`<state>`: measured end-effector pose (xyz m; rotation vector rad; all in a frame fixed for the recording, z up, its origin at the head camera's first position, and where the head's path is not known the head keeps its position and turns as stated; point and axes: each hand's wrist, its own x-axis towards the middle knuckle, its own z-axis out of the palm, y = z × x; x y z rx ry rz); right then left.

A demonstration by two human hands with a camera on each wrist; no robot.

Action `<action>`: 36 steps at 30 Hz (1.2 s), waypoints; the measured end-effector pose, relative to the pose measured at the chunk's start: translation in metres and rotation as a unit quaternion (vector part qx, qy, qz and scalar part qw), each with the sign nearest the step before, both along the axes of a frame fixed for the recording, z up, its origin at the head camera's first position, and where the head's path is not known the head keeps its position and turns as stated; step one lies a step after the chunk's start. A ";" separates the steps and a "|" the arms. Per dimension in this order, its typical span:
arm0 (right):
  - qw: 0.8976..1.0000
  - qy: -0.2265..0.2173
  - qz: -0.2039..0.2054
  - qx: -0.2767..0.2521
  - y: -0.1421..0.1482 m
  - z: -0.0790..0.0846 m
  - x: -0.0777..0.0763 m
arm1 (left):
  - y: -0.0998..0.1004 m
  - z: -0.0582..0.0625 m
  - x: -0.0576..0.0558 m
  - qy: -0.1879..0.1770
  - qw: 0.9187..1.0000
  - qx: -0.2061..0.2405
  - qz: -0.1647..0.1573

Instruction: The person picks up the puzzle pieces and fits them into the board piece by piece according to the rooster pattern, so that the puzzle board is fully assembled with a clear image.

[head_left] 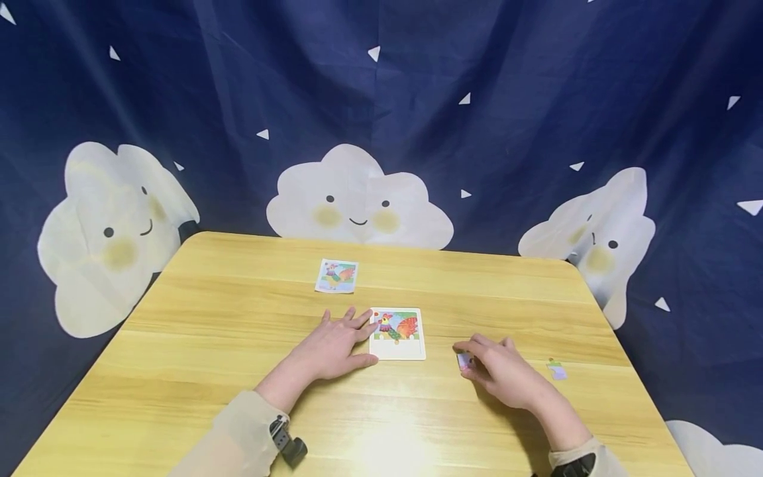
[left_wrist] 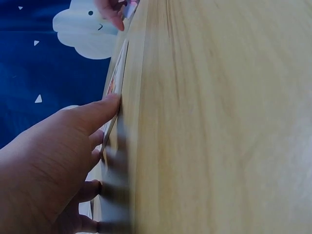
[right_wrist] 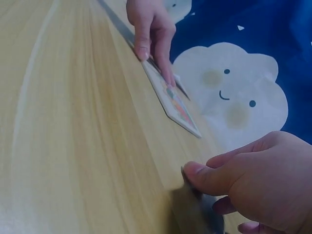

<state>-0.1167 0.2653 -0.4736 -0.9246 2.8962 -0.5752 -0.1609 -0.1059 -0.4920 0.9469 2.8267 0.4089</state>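
A square puzzle board (head_left: 398, 351) lies on the table, a rooster picture filling its upper part and a bare white strip below. My left hand (head_left: 334, 348) rests at the board's left side, fingers spread and extended, with the thumb touching the near left corner. To the right of the board, my right hand (head_left: 503, 371) pinches a puzzle piece (head_left: 463, 360) between thumb and fingers. In the right wrist view only the dark edge of this piece shows beside the thumb. Another puzzle piece (head_left: 557, 370), green and lilac, lies farther right.
A paper card (head_left: 336, 276) with a matching rooster picture lies behind the board. The wooden table (head_left: 238, 285) has a back edge along a dark blue curtain (head_left: 417, 79) printed with clouds.
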 end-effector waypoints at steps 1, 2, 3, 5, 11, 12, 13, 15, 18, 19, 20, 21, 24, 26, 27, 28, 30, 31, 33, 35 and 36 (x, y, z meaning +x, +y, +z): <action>1.000 0.002 -0.003 0.002 0.000 0.000 -0.001 | 0.000 0.000 0.000 -0.002 1.000 -0.001 0.000; 1.000 0.003 -0.006 0.004 0.000 0.000 -0.002 | 0.000 0.001 0.000 -0.003 1.000 -0.002 0.000; 1.000 0.006 -0.009 0.005 0.000 0.001 -0.003 | 0.000 0.001 -0.001 -0.004 1.000 -0.003 -0.001; 1.000 0.010 -0.014 0.002 -0.001 0.001 -0.005 | 0.000 0.001 -0.001 -0.006 1.000 0.001 -0.002; 0.999 0.019 -0.019 -0.024 -0.006 0.002 -0.012 | 0.000 0.002 -0.002 -0.009 1.000 0.003 -0.005; 0.999 0.017 -0.018 -0.032 -0.008 0.003 -0.013 | 0.000 0.002 -0.002 -0.010 1.000 0.003 -0.005; 0.999 0.016 -0.019 -0.040 -0.010 0.003 -0.014 | 0.001 0.003 -0.002 -0.010 1.000 0.003 -0.004; 0.998 0.008 -0.018 -0.058 -0.014 0.003 -0.015 | 0.001 0.003 -0.002 -0.011 1.000 0.005 -0.005; 0.997 -0.001 -0.018 -0.076 -0.022 0.004 -0.017 | 0.001 0.005 -0.002 -0.011 1.000 0.007 -0.006; 0.997 -0.003 -0.017 -0.079 -0.025 0.005 -0.018 | 0.001 0.005 -0.002 -0.010 1.000 0.008 -0.007; 0.997 -0.006 -0.017 -0.080 -0.029 0.005 -0.018 | 0.001 0.006 -0.001 -0.009 1.000 0.009 -0.008; 0.997 -0.007 -0.017 -0.080 -0.032 0.005 -0.019 | 0.001 0.006 -0.002 -0.009 1.000 0.009 -0.008; 0.997 -0.012 -0.013 -0.078 -0.042 0.006 -0.021 | 0.001 0.006 -0.001 -0.008 1.000 0.010 -0.007; 0.997 -0.013 -0.010 -0.077 -0.050 0.007 -0.022 | 0.001 0.006 -0.001 -0.010 1.000 0.010 -0.006; 0.997 -0.012 -0.008 -0.077 -0.053 0.007 -0.023 | 0.001 0.006 -0.001 -0.012 1.000 0.011 -0.004; 0.997 -0.011 -0.005 -0.077 -0.057 0.007 -0.023 | 0.000 0.006 0.000 -0.013 1.000 0.011 -0.003; 0.997 -0.010 0.001 -0.080 -0.064 0.007 -0.025 | 0.000 0.006 0.000 -0.016 1.000 0.013 -0.001; 0.997 -0.009 0.003 -0.081 -0.067 0.007 -0.025 | 0.000 0.006 0.000 -0.016 1.000 0.013 0.000; 0.996 -0.009 0.007 -0.087 -0.073 0.006 -0.026 | 0.000 0.006 0.000 -0.017 1.000 0.015 0.001; 0.996 -0.009 0.009 -0.093 -0.078 0.005 -0.027 | 0.000 0.006 -0.001 -0.018 1.000 0.015 0.001; 0.995 -0.007 0.010 -0.096 -0.080 0.004 -0.027 | -0.001 0.005 -0.001 -0.018 1.000 0.014 0.002</action>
